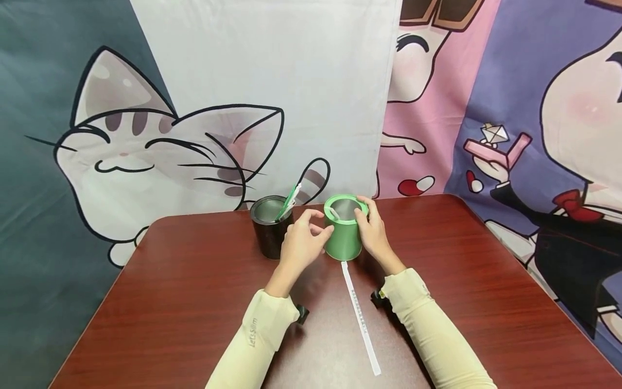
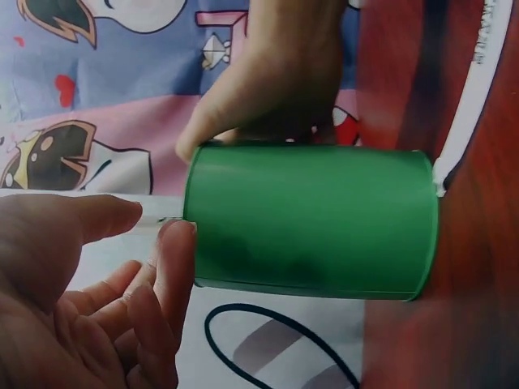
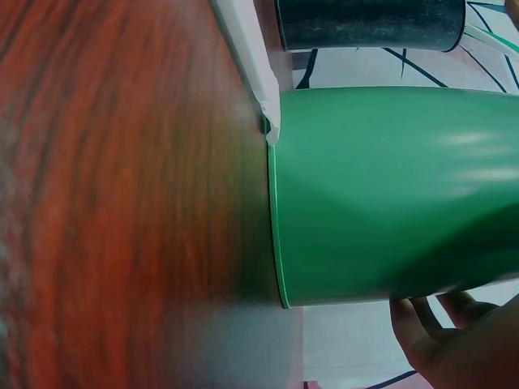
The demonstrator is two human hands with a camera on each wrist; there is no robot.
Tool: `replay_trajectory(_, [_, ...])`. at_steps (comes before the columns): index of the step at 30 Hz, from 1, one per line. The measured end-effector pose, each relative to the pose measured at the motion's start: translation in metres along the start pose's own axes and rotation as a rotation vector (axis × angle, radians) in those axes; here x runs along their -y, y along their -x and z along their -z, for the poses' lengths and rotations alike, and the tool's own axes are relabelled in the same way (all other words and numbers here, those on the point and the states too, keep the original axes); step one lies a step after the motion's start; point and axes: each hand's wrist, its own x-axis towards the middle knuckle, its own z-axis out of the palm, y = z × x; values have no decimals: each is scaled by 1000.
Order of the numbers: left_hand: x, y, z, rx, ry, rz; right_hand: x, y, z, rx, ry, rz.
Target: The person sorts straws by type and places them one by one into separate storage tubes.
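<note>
A green can [image 1: 343,240] stands upright on the table with its open top up. A slim white stick-like piece [image 1: 334,213] leans inside its rim. My right hand [image 1: 374,229] holds the can at its right side, thumb at the rim, other fingers against the wall [image 3: 422,324]. At the can's left, my left hand [image 1: 303,240] hovers with thumb and forefinger apart, close to the rim. In the left wrist view, the left fingertips [image 2: 177,239] are right by the rim, near the piece's pale end.
A black can [image 1: 271,237] stands left of the green one, with green and white thin sticks [image 1: 289,202] poking out. A white strip with printed marks [image 1: 360,319] runs from the green can's base toward me. A cartoon-printed cloth [image 1: 311,65] hangs behind the table [image 1: 194,302].
</note>
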Motion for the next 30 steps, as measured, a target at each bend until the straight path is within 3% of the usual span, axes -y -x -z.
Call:
replay_trajectory(5, [1, 2, -9, 51, -80, 73, 2, -5, 2, -17, 0, 16])
replay_trajectory(13, [6, 2, -26, 191, -199, 114, 7, -10, 3, -12, -3, 21])
replay_trajectory(21, [15, 5, -45, 214, -374, 155, 6, -11, 1, -13, -12, 31])
replay_trajectory(30, [17, 13, -60, 338, -465, 205, 2, -5, -2, -3, -18, 9])
